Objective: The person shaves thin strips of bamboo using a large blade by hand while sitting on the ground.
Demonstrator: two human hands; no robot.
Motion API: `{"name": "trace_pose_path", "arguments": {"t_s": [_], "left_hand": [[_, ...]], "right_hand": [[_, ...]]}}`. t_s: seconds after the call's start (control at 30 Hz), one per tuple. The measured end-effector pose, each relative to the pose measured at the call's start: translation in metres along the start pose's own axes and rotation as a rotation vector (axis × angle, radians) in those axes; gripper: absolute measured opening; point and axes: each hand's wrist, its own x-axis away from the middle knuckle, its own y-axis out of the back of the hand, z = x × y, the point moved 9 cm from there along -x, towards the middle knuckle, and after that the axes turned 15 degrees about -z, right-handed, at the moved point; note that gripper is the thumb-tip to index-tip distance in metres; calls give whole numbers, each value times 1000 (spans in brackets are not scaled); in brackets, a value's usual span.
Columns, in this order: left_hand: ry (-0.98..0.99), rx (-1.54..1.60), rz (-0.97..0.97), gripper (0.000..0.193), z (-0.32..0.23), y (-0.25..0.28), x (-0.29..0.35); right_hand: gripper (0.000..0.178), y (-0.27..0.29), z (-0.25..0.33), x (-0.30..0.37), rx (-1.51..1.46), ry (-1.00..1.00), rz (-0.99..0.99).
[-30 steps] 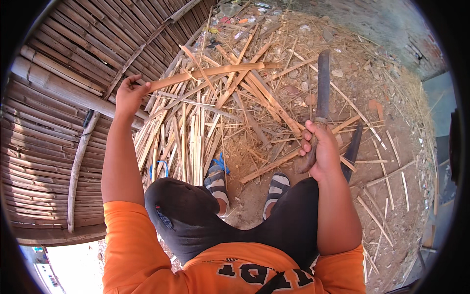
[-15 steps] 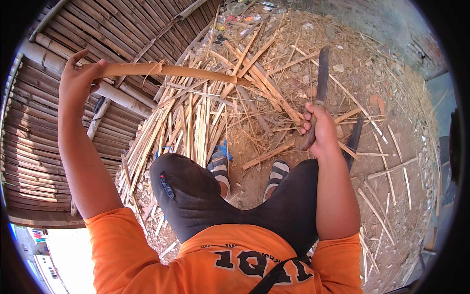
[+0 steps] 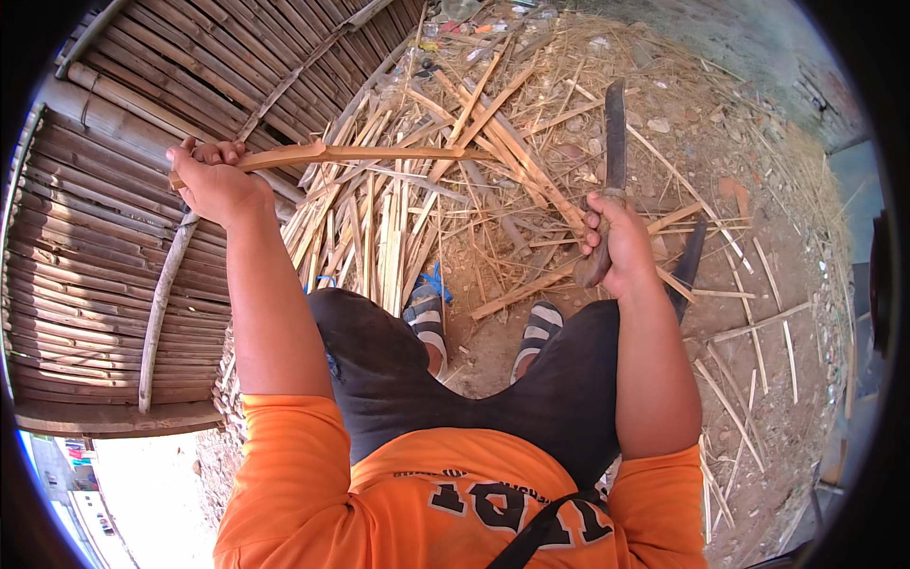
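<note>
My left hand [image 3: 216, 175] is closed round the near end of a split bamboo strip [image 3: 370, 153], which reaches rightward above the pile with its edge toward me. The far tip of the strip overlaps other pieces on the ground, and I cannot tell whether it touches them. In front of my right knee, my right hand [image 3: 618, 242] grips the wooden handle of a machete [image 3: 616, 142]. Its dark blade points away from me, apart from the strip. A second dark blade [image 3: 690, 261] lies partly hidden behind my right forearm.
A heap of bamboo strips [image 3: 370, 232] covers the ground ahead and left of my feet. A bamboo slat wall [image 3: 114, 284] stands at the left, and a plastered wall [image 3: 749, 57] at the far right. Loose thin strips [image 3: 749, 332] are scattered on the dirt at right.
My left hand has moved right and slightly down, its fingers now wrapped round the strip, which has turned edge-on. The machete has shifted slightly left.
</note>
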Motion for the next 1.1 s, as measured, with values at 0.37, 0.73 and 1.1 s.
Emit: {"name": "trace_pose_path", "arguments": {"t_s": [0.37,0.73,1.1], "left_hand": [[-125,-46,486,27,-125,-55,13],[-154,-175,224,33,-63,-55,14],[-202,-280,126,35,-18,-70,-69]], "right_hand": [[19,-5,-2,5,275,106,-52],[40,-53,-69,0,814,325,80],[41,-208,-117,30,558,646,83]]}}
